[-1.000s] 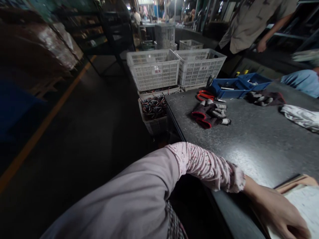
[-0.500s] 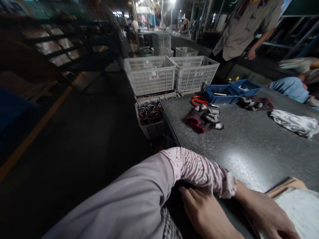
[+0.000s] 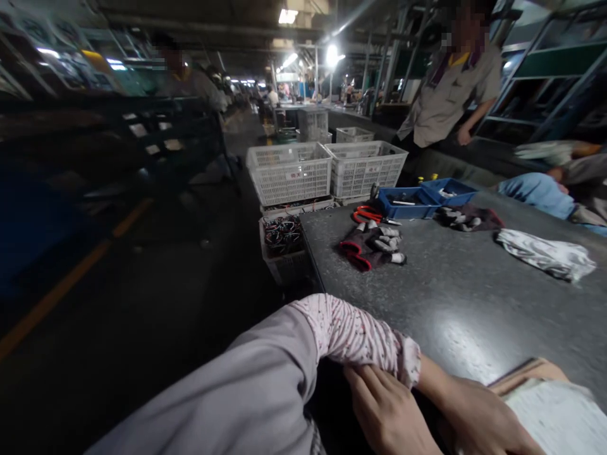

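Tugging pink sleeve (image 3: 360,338) – right hand (image 3: 386,411) fingers pinching it, left hand (image 3: 478,420) flat, gloves (image 3: 372,245) beyond

gloves (image 3: 371,245) on table (image 3: 474,297), baskets (image 3: 327,169) behind, scissors (image 3: 367,214) between

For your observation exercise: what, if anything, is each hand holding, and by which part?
The right hand pinches the pink sleeve cover at its wrist cuff. The left hand holds nothing visible.
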A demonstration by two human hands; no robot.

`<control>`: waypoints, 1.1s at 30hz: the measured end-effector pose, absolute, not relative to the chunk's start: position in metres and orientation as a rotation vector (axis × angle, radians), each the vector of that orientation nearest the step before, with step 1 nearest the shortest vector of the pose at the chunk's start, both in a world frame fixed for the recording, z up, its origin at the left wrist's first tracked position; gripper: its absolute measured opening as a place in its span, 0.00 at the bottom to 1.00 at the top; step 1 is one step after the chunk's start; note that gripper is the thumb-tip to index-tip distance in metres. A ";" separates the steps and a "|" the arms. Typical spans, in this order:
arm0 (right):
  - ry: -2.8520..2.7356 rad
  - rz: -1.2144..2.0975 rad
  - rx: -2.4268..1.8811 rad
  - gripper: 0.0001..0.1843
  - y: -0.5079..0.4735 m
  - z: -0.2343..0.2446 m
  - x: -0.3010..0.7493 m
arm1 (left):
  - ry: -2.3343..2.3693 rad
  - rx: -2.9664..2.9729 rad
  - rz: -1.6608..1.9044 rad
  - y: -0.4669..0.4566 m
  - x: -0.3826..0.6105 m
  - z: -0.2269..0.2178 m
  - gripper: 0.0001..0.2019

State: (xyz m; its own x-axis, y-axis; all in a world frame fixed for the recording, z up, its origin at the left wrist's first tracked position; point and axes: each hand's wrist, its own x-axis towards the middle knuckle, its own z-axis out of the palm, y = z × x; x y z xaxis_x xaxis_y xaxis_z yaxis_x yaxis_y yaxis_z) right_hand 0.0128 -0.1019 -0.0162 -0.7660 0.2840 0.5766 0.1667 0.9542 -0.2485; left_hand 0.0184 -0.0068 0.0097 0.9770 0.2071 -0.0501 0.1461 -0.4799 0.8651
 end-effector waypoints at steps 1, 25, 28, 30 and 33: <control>-2.449 0.279 -0.322 0.17 -0.103 -0.019 0.013 | 0.241 2.041 -0.008 -0.006 0.017 0.013 0.07; -2.331 0.388 -0.288 0.09 -0.096 -0.038 -0.001 | 0.593 2.420 0.004 -0.028 0.015 -0.004 0.15; -2.308 0.330 -0.299 0.08 -0.098 -0.037 -0.005 | 0.589 2.423 0.031 -0.026 0.017 -0.013 0.17; -2.282 0.278 -0.332 0.09 -0.100 -0.037 -0.010 | 0.586 2.398 0.050 -0.024 0.018 -0.018 0.17; -2.217 0.172 -0.345 0.14 -0.103 -0.040 -0.019 | 0.531 2.352 0.099 -0.025 0.015 -0.023 0.16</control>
